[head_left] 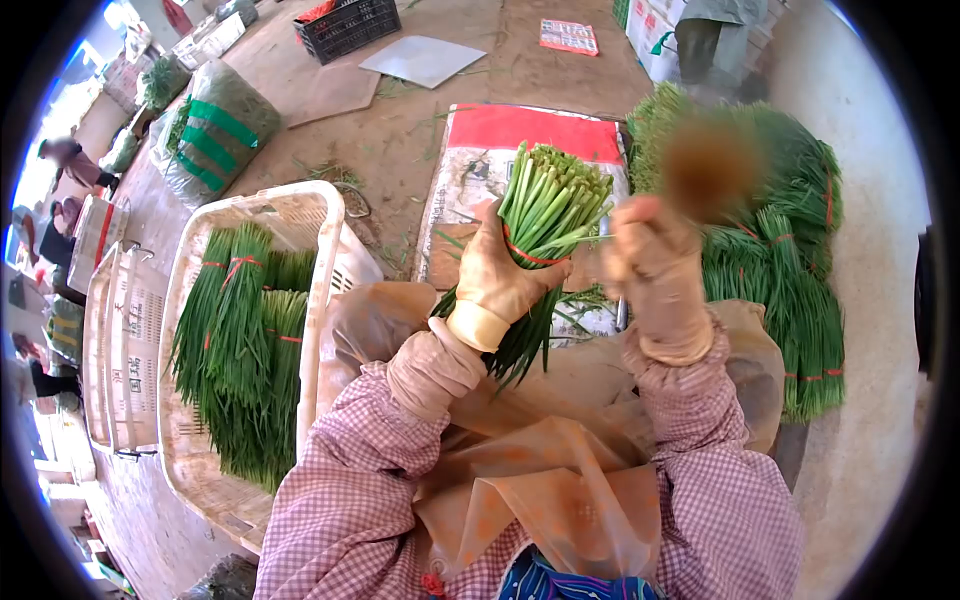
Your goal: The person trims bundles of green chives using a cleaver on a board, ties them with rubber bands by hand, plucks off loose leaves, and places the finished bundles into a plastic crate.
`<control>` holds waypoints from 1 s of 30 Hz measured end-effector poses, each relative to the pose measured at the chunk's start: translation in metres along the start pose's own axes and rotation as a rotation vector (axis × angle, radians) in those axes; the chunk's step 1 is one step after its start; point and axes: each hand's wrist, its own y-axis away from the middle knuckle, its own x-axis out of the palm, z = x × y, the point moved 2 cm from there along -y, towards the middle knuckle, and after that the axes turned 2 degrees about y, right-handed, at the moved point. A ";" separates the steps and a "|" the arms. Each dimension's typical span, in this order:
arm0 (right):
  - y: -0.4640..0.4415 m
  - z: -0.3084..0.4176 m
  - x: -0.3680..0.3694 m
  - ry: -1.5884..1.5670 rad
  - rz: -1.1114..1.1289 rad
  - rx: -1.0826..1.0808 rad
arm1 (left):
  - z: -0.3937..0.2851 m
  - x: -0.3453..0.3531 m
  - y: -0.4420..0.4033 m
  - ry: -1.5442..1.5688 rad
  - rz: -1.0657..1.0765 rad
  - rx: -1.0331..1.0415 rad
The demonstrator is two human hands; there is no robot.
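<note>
My left hand (505, 275), in a tan glove, is wrapped round a bundle of green stalks (555, 205), cut ends up and dark leaves hanging below. A red band circles the bundle at the hand. To its right is my right hand (650, 245), gloved and blurred by motion, its fingers curled. A thin green stalk runs from the bundle toward those fingers; whether they grip it is too blurred to tell. Beneath the bundle lies a red and white sack (465, 170) on the floor.
A white crate (330, 235) with banded green bundles stands at the left. More bundles (790, 260) are piled at the right. Farther off are a wrapped bale (215, 135), a black crate (350, 30), flat boards (425, 60) and a person's legs (697, 50). Other people are at far left.
</note>
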 end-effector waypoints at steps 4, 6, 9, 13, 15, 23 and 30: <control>0.017 0.026 -0.034 -0.473 0.353 -0.034 | -0.026 0.008 0.010 -0.661 -0.020 0.191; 0.026 0.042 -0.042 -0.440 0.513 -0.144 | -0.023 0.011 0.014 -0.679 -0.006 0.203; 0.030 0.062 -0.038 -0.212 0.607 -0.351 | -0.023 0.010 0.013 -0.761 -0.035 0.163; 0.024 0.027 -0.031 0.633 -0.133 0.077 | -0.022 0.013 0.013 -0.694 -0.009 0.154; 0.026 0.017 -0.018 0.578 -0.197 0.041 | -0.027 0.014 0.016 -0.718 -0.025 0.155; 0.005 -0.025 -0.002 0.562 -0.245 -0.027 | -0.023 0.013 0.014 -0.536 0.013 0.038; 0.004 -0.007 -0.004 0.289 -0.295 -0.107 | -0.036 0.026 0.018 -0.432 0.097 -0.018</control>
